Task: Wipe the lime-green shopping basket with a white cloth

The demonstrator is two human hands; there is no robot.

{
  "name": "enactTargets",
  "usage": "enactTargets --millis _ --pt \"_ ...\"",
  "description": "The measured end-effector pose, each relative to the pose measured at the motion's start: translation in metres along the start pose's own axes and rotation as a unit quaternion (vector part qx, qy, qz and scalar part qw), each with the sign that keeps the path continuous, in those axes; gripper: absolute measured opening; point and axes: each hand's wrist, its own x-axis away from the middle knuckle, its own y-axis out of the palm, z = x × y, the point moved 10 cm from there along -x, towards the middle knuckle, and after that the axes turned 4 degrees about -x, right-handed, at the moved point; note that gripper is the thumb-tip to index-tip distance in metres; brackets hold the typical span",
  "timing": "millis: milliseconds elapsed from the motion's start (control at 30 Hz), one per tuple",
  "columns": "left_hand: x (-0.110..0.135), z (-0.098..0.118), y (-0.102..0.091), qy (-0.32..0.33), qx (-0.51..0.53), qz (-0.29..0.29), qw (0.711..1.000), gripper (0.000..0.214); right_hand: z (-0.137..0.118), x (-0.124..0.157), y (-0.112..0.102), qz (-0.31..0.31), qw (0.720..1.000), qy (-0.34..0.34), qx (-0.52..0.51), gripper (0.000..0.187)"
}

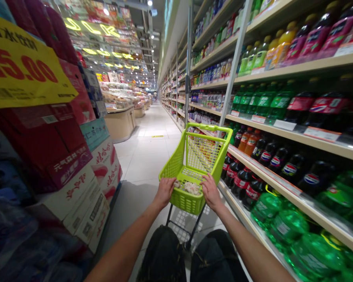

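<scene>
A lime-green plastic shopping cart point(188, 203) on dark metal legs stands right before my knees. At its near left corner, my left hand point(164, 191) is closed over the basket rim. Opposite it, my right hand point(211, 191) grips the rim at the near right corner, fingers curled inward. In the bottom of the basket, between the hands, lies a pale, lumpy item point(191, 188); its kind I cannot make out. The cart's handle bar point(207, 127) is at the far side, away from my hands.
Shelves of soda bottles point(264, 98) run along the right, close to the cart. Stacked drink cartons point(76, 199) under a yellow price sign point(26, 62) flank the left. A tiled aisle point(153, 145) stretches ahead, with a rounded display counter point(120, 123) on its left.
</scene>
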Motion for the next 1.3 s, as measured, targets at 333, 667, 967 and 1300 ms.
enactTargets --millis 333,667,967,1300 --pt "0.005 -0.028 -0.024 -0.084 0.087 0.098 0.988 0.030 0.014 0.002 -0.014 -0.028 0.999 -0.005 0.022 0.026" --pt "0.018 -0.010 -0.014 -0.097 0.147 0.129 0.976 0.034 0.011 -0.002 -0.024 -0.038 0.994 0.043 0.090 0.026" --pt "0.002 0.007 0.004 -0.235 0.396 0.106 0.881 0.042 -0.082 -0.020 0.045 -0.059 0.987 0.051 -0.141 0.042" --pt "-0.009 0.004 0.010 -0.225 0.330 -0.015 0.917 0.042 -0.048 -0.005 0.000 0.065 0.993 0.081 -0.061 0.037"
